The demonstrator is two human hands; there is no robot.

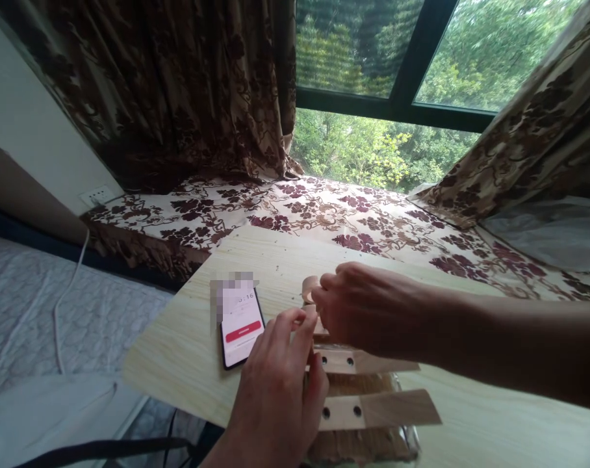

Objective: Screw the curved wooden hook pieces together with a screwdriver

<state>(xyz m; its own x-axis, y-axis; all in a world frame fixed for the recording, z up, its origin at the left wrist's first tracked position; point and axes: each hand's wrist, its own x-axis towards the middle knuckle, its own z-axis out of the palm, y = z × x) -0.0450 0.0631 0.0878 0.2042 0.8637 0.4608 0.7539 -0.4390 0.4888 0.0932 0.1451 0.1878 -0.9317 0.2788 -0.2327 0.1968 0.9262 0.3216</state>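
Several flat tan straps with dark metal eyelets lie across a brown bundle [358, 448] in clear plastic. The nearest strap [397, 408] sticks out to the right, and another strap [380, 363] lies just beyond it. At the bundle's far end, my right hand [358, 305] is closed in a pinch on a curled tan strap [309, 286]. My left hand [278, 377] rests along the bundle's left side, fingers bent, with its fingertips closed at the same far strap, touching or nearly touching the right fingers. My knuckles hide the exact grip points.
A phone [241, 325] with a red button on its screen lies left of my left hand on the pale wooden table [178, 344]. Dark crumbs dot the table's far part. Beyond are a flower-patterned window seat [324, 208], curtains [217, 97] and a window.
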